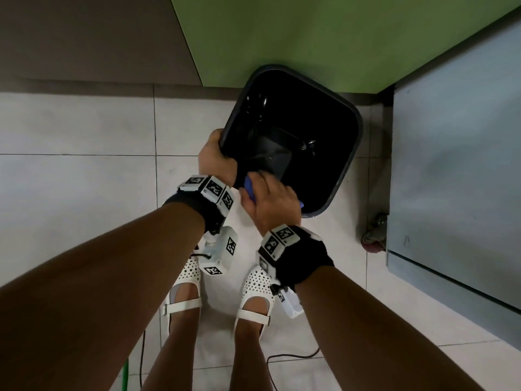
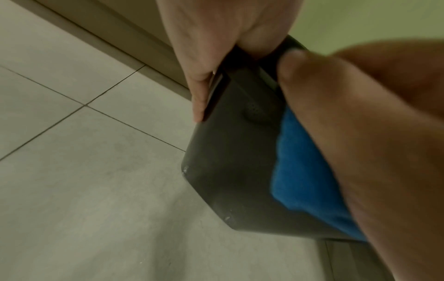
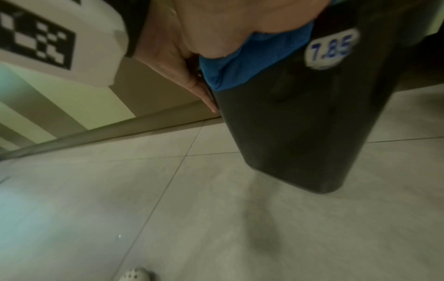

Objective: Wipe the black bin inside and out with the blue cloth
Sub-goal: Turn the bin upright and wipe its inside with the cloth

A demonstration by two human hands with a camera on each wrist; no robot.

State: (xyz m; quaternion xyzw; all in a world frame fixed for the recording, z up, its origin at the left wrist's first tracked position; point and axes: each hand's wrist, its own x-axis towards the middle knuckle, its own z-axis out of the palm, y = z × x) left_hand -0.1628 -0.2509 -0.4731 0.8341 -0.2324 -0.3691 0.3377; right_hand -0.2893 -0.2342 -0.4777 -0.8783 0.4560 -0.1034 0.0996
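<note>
The black bin [image 1: 332,170] stands tilted on the tiled floor [image 1: 79,179], close to the green wall [image 1: 310,38]. The left hand [image 1: 215,159] grasps the bin's near-left rim corner. The right hand [image 1: 272,201] presses the blue cloth [image 2: 300,171] against the outside of the near wall, fingers hooked over the rim. A white sticker [image 3: 330,49] sits beside the cloth.

Lighting dim and even, with a greenish cast in both wrist views. Black bin [image 1: 293,142] interior shows small glare spots; soft shadow beneath it. Wrist views motion-blurred, edges strongly distorted.
</note>
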